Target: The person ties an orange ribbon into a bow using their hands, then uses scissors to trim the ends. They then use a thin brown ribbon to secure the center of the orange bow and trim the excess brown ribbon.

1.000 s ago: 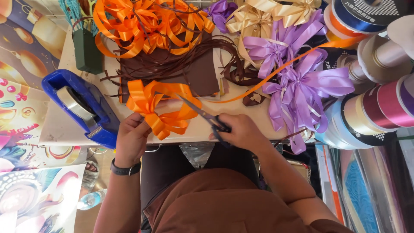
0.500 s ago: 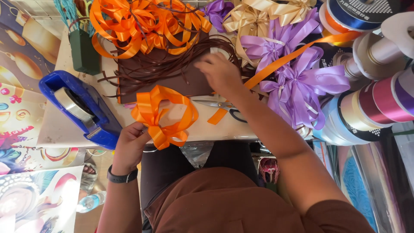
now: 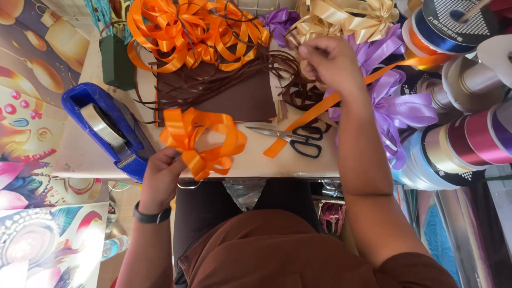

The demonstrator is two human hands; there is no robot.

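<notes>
Left hand (image 3: 162,178) pinches the orange bow (image 3: 202,140); right hand (image 3: 330,64), far, fingers closed, their grip on something hidden among ribbons.

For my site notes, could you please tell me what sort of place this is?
Probably a gift-wrapping or ribbon craft workbench: finished orange bows and purple bows are piled up, ribbon spools line one side, and a blue tape dispenser and scissors lie on the table.
</notes>
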